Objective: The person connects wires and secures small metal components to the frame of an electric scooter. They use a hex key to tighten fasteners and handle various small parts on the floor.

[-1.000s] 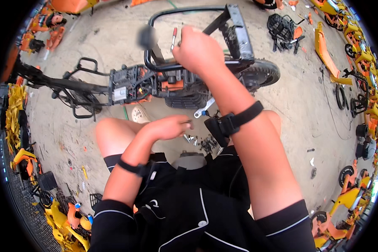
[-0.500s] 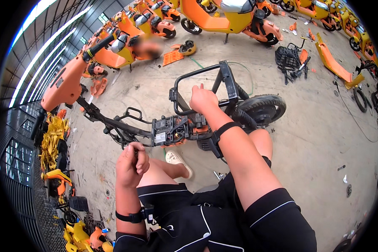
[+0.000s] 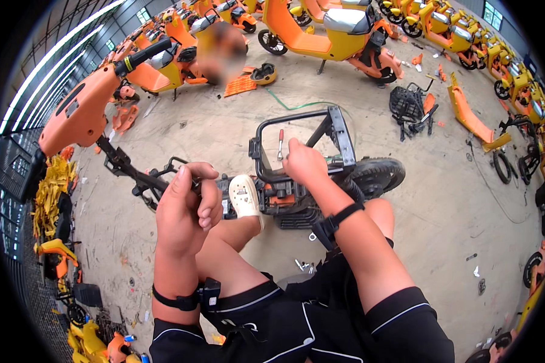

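Observation:
A stripped scooter frame point(image 3: 266, 118) stands in front of me, black, with an orange head cover point(image 3: 79, 115) on its steering end and a rear wheel point(image 3: 381, 172) at the right. My right hand point(image 3: 304, 161) is closed at the near side of the rear frame loop; what its fingers hold, if anything, is hidden. Raised at the left, my left hand point(image 3: 184, 209) has curled fingers, with something dark between thumb and fingers that I cannot make out. Through the loop a red-handled tool point(image 3: 280, 145) shows on the floor. My white clog point(image 3: 243, 196) rests against the frame's middle.
An orange and yellow scooter point(image 3: 321, 42) stands beyond the frame, beside an orange crate point(image 3: 240, 86) and a yellow helmet point(image 3: 263, 74). A black plastic basket point(image 3: 407, 104) and a long orange panel point(image 3: 466, 112) lie right. Yellow panels point(image 3: 51, 196) are piled left.
My left hand has risen, and its fingers have loosened slightly. My foot has moved up against the scooter frame. The right hand has shifted slightly down, uncovering the red-handled tool.

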`<action>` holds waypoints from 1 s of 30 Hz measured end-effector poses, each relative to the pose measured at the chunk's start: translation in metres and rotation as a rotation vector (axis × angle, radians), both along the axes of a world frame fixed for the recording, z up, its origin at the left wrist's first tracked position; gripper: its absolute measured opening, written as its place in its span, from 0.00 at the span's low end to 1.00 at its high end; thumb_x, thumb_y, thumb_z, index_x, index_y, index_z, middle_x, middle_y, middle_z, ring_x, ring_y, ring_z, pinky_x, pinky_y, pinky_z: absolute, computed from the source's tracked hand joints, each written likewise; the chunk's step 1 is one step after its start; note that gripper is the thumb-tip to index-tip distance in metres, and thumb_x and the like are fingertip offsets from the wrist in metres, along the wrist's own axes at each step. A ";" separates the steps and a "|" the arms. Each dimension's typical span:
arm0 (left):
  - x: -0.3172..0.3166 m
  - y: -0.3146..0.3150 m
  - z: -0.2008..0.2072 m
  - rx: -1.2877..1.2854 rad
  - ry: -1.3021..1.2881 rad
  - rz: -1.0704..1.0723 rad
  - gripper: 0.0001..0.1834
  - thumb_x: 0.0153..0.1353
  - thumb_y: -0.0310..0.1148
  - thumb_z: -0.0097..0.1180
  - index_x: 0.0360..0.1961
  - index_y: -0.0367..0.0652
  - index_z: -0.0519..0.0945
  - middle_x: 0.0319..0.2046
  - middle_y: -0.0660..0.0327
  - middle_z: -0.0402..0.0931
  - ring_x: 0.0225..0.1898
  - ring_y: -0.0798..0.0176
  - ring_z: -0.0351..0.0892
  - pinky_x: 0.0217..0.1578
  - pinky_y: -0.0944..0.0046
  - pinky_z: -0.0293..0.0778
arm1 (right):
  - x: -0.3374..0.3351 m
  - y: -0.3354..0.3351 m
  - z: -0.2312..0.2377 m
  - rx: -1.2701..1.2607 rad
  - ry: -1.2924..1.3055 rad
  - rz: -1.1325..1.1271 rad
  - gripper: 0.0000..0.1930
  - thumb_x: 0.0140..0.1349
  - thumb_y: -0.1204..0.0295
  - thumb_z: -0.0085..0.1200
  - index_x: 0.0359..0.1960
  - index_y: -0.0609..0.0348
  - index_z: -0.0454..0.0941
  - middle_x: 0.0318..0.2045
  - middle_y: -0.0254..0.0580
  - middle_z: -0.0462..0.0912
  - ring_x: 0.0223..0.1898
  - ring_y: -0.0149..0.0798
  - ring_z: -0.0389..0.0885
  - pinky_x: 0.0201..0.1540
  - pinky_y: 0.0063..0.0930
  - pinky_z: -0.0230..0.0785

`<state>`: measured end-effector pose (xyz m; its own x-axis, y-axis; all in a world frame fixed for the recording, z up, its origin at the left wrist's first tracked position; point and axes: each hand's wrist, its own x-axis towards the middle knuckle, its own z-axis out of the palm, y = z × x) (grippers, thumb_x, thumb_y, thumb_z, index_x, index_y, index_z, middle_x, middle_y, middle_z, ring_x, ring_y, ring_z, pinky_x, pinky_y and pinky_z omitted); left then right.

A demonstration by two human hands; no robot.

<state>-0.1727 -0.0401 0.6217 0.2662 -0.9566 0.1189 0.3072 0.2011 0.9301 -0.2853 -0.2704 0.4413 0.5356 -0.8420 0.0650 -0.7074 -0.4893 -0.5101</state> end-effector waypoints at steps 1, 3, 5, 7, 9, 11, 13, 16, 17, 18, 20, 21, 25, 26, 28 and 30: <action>0.002 -0.005 0.008 0.012 0.056 0.019 0.22 0.80 0.45 0.30 0.49 0.41 0.74 0.16 0.70 0.58 0.15 0.75 0.55 0.15 0.73 0.53 | -0.001 0.000 -0.002 -0.027 -0.019 0.000 0.16 0.61 0.66 0.51 0.45 0.63 0.70 0.37 0.59 0.85 0.41 0.60 0.85 0.45 0.51 0.78; 0.013 -0.013 0.012 -0.030 0.168 -0.010 0.22 0.81 0.46 0.30 0.50 0.41 0.73 0.16 0.69 0.59 0.16 0.75 0.56 0.15 0.73 0.53 | -0.004 0.001 0.007 -0.011 0.015 -0.038 0.15 0.60 0.65 0.53 0.44 0.62 0.71 0.36 0.57 0.86 0.40 0.60 0.85 0.45 0.52 0.77; 0.020 -0.014 0.004 -0.092 0.322 -0.058 0.23 0.81 0.46 0.29 0.50 0.41 0.74 0.17 0.67 0.62 0.16 0.72 0.57 0.17 0.71 0.56 | -0.003 0.002 0.007 -0.019 0.032 -0.052 0.14 0.60 0.64 0.54 0.42 0.60 0.72 0.34 0.54 0.86 0.38 0.60 0.84 0.43 0.53 0.76; 0.028 -0.018 -0.010 -0.110 0.460 -0.095 0.23 0.81 0.46 0.30 0.50 0.41 0.74 0.19 0.66 0.63 0.17 0.71 0.58 0.18 0.70 0.58 | -0.002 0.002 0.008 -0.020 0.056 -0.038 0.14 0.60 0.64 0.53 0.42 0.60 0.70 0.35 0.54 0.85 0.38 0.60 0.85 0.42 0.52 0.77; 0.041 -0.021 -0.025 -0.102 0.575 -0.119 0.21 0.81 0.45 0.31 0.48 0.42 0.73 0.20 0.67 0.63 0.18 0.71 0.59 0.19 0.69 0.60 | 0.000 0.006 0.007 -0.033 0.068 -0.038 0.15 0.60 0.63 0.54 0.41 0.60 0.70 0.34 0.54 0.85 0.38 0.60 0.85 0.41 0.52 0.77; 0.059 -0.026 -0.033 -0.167 0.702 -0.060 0.19 0.80 0.44 0.34 0.48 0.41 0.72 0.22 0.66 0.63 0.21 0.70 0.59 0.20 0.68 0.60 | 0.003 0.006 0.011 -0.039 0.099 -0.060 0.14 0.60 0.64 0.54 0.40 0.61 0.71 0.34 0.54 0.85 0.37 0.60 0.85 0.41 0.52 0.77; 0.069 -0.024 -0.041 -0.218 0.766 0.066 0.17 0.79 0.42 0.37 0.47 0.40 0.73 0.24 0.66 0.62 0.22 0.70 0.59 0.21 0.68 0.59 | 0.004 0.007 0.007 -0.052 0.085 -0.055 0.13 0.60 0.64 0.54 0.39 0.61 0.72 0.34 0.55 0.85 0.37 0.60 0.84 0.42 0.53 0.76; 0.073 -0.015 -0.031 -0.209 0.728 0.046 0.17 0.79 0.41 0.37 0.46 0.40 0.73 0.24 0.67 0.62 0.22 0.70 0.59 0.21 0.69 0.59 | 0.007 0.006 0.003 -0.072 0.108 -0.058 0.14 0.60 0.63 0.53 0.40 0.61 0.72 0.35 0.57 0.85 0.39 0.61 0.84 0.43 0.54 0.76; 0.071 -0.011 -0.019 -0.222 0.671 0.024 0.16 0.79 0.40 0.37 0.45 0.40 0.74 0.24 0.67 0.62 0.22 0.71 0.59 0.21 0.69 0.59 | 0.008 0.006 0.002 -0.056 0.126 -0.066 0.16 0.60 0.62 0.53 0.42 0.61 0.73 0.36 0.59 0.84 0.41 0.62 0.84 0.45 0.55 0.75; 0.068 -0.009 -0.005 -0.242 0.597 0.019 0.16 0.79 0.40 0.37 0.45 0.40 0.74 0.24 0.67 0.62 0.22 0.71 0.59 0.21 0.69 0.59 | 0.009 0.003 0.007 -0.033 0.135 -0.059 0.16 0.60 0.61 0.52 0.43 0.61 0.73 0.38 0.59 0.84 0.43 0.61 0.84 0.46 0.54 0.75; 0.064 0.001 0.026 -0.252 0.417 -0.019 0.16 0.79 0.41 0.38 0.46 0.40 0.74 0.23 0.69 0.62 0.21 0.73 0.59 0.20 0.71 0.58 | 0.012 0.008 0.012 -0.012 0.150 -0.073 0.17 0.60 0.61 0.53 0.45 0.60 0.74 0.39 0.60 0.85 0.44 0.61 0.84 0.47 0.54 0.75; 0.069 0.004 0.039 -0.287 0.281 -0.056 0.17 0.78 0.43 0.40 0.47 0.43 0.76 0.24 0.70 0.66 0.22 0.74 0.62 0.20 0.72 0.61 | 0.013 0.008 0.013 -0.012 0.151 -0.067 0.18 0.60 0.61 0.53 0.45 0.61 0.74 0.40 0.60 0.85 0.44 0.61 0.84 0.48 0.53 0.75; 0.079 0.009 0.109 -0.238 -0.228 0.076 0.19 0.78 0.44 0.39 0.48 0.42 0.77 0.24 0.72 0.64 0.21 0.77 0.60 0.20 0.74 0.57 | 0.007 0.009 0.010 -0.006 0.114 -0.053 0.18 0.59 0.62 0.54 0.45 0.62 0.74 0.39 0.59 0.85 0.44 0.60 0.84 0.48 0.53 0.75; 0.081 0.009 0.125 -0.216 -0.347 0.161 0.17 0.78 0.44 0.40 0.48 0.45 0.77 0.22 0.74 0.60 0.20 0.79 0.56 0.19 0.76 0.54 | 0.006 0.008 0.011 -0.009 0.117 -0.058 0.18 0.60 0.62 0.54 0.45 0.62 0.74 0.39 0.59 0.85 0.44 0.60 0.84 0.48 0.53 0.75; 0.084 0.010 0.157 -0.186 -0.511 0.231 0.18 0.78 0.40 0.39 0.40 0.38 0.75 0.21 0.68 0.69 0.17 0.74 0.63 0.18 0.73 0.61 | -0.002 -0.001 0.004 -0.010 0.149 -0.075 0.18 0.60 0.62 0.53 0.45 0.62 0.74 0.39 0.59 0.86 0.45 0.60 0.84 0.48 0.53 0.75; 0.098 -0.002 0.171 -0.019 -1.224 0.422 0.19 0.78 0.47 0.41 0.50 0.46 0.78 0.22 0.74 0.61 0.17 0.79 0.54 0.17 0.76 0.52 | -0.024 -0.016 0.002 -0.018 0.185 -0.127 0.18 0.60 0.62 0.53 0.46 0.62 0.74 0.40 0.59 0.86 0.45 0.60 0.84 0.49 0.52 0.75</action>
<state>-0.0742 -0.0417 0.7929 0.2542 -0.8212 0.5110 -0.8264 0.0901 0.5558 -0.3095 -0.2867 0.4433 0.4298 -0.9029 -0.0093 -0.8446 -0.3983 -0.3577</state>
